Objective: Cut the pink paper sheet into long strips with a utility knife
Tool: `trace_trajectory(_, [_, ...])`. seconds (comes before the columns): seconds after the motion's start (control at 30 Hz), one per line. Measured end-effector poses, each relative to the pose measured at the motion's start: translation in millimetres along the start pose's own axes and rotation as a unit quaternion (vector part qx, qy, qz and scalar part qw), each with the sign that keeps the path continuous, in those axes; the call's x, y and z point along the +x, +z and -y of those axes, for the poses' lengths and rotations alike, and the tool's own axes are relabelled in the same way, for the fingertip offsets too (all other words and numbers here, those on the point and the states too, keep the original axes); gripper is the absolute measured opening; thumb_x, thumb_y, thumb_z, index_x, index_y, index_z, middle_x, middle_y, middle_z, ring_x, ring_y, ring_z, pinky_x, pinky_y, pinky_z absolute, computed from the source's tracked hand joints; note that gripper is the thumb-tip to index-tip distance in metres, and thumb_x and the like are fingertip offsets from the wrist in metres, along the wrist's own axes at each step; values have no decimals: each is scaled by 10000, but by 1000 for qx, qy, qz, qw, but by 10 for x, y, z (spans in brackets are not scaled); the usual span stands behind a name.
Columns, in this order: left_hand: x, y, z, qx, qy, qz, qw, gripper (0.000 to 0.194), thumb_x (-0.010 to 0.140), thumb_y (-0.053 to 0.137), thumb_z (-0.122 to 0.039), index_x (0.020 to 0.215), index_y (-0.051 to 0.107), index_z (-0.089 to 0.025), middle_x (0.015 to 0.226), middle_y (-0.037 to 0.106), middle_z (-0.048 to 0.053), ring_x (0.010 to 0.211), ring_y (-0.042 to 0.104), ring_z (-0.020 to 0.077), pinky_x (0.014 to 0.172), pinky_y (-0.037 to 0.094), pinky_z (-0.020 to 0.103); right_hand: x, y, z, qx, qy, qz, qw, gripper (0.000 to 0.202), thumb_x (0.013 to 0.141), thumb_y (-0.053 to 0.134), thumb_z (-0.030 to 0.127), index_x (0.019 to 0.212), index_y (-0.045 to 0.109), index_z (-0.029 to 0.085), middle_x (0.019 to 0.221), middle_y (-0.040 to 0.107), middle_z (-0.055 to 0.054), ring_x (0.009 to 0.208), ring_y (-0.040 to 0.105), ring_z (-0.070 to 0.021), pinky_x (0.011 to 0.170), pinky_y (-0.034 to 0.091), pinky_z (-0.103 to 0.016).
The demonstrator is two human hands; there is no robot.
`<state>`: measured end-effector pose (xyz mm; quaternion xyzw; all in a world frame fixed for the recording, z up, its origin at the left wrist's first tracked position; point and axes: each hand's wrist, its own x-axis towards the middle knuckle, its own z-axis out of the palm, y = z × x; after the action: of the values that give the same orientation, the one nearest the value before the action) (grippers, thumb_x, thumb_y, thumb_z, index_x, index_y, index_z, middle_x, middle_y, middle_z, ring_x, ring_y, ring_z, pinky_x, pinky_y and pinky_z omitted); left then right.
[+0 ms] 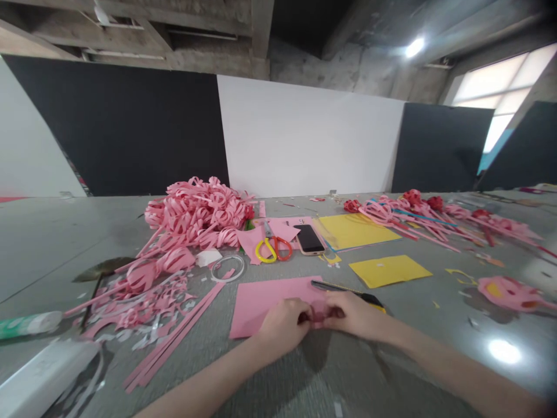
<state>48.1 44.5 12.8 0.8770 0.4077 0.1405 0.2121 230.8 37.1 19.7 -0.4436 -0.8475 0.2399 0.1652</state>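
Observation:
My left hand (285, 320) and my right hand (350, 313) meet over the near right corner of a pink paper sheet (256, 299). Between their closed fingertips is a small piece of pink paper (318, 314), partly hidden by the fingers. A utility knife (342, 287) lies just beyond my right hand, across the sheet's right edge. To the left of the sheet are a few long pink paper strips (174, 337).
Scissors (273, 249) and a phone (310, 239) lie beyond the sheet. Pink paper loops (195, 209) are heaped at back left above scattered scraps (148, 302). Yellow paper (389, 270) and paper flowers (409, 215) lie right. A white box (47, 371) stands near left.

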Motion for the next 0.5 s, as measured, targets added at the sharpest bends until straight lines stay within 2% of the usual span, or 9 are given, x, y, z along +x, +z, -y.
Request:
trace_trajectory(0.17, [-17, -20, -2, -17, -3, -5, 1000, 213, 704, 421, -102, 761, 607, -192, 734, 598, -2, 683, 544, 143, 588, 385, 213, -17, -32, 2, -35, 11, -3, 999, 94, 756, 543, 194, 679, 584, 161, 697, 588, 3, 671, 520, -131, 606, 358, -220])
trace_trajectory(0.5, [-21, -10, -24, -14, -10, -6, 1000, 252, 687, 408, -61, 766, 609, -190, 751, 598, 15, 725, 553, 158, 621, 390, 227, -29, 55, -23, -74, 23, -12, 997, 123, 774, 496, 138, 677, 567, 161, 696, 576, 2, 684, 514, -131, 607, 358, -226])
